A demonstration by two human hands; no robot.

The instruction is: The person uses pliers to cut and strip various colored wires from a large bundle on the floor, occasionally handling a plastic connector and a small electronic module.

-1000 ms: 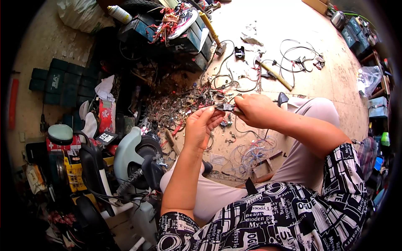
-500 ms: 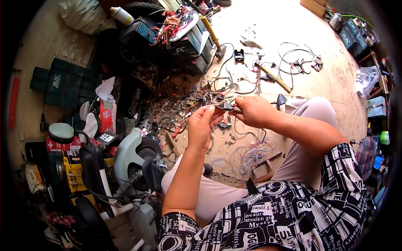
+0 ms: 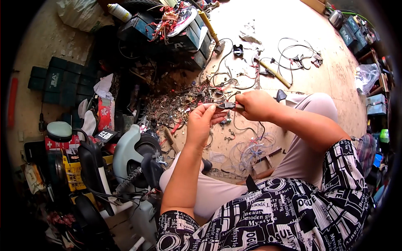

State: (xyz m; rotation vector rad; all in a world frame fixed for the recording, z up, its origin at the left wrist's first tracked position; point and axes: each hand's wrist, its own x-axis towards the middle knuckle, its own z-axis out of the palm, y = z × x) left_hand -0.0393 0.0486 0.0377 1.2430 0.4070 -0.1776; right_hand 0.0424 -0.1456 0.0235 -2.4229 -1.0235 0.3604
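Note:
My right hand (image 3: 254,107) is closed round the handles of a pair of pliers (image 3: 227,105). Their dark metal jaws point left, toward my left hand (image 3: 202,121). The thumb and forefinger of that hand pinch together right at the jaw tips, while its other fingers are loosely curled. What they pinch is small and partly hidden; I cannot make it out. Beneath both hands, a heap of wire scraps and small parts (image 3: 173,98) spreads over the floor.
A hammer with a yellow handle (image 3: 274,73) and looped black cable (image 3: 293,54) lie beyond my hands. Thin clear tubing or wire (image 3: 253,152) lies tangled nearer my legs. At left stands a scooter-like frame (image 3: 125,152); dark battery blocks (image 3: 63,83) sit behind it.
The pliers have turned slightly, so their jaws show more plainly. My right hand has risen a little in the picture; the left keeps its pinch. The whole view has shifted slightly.

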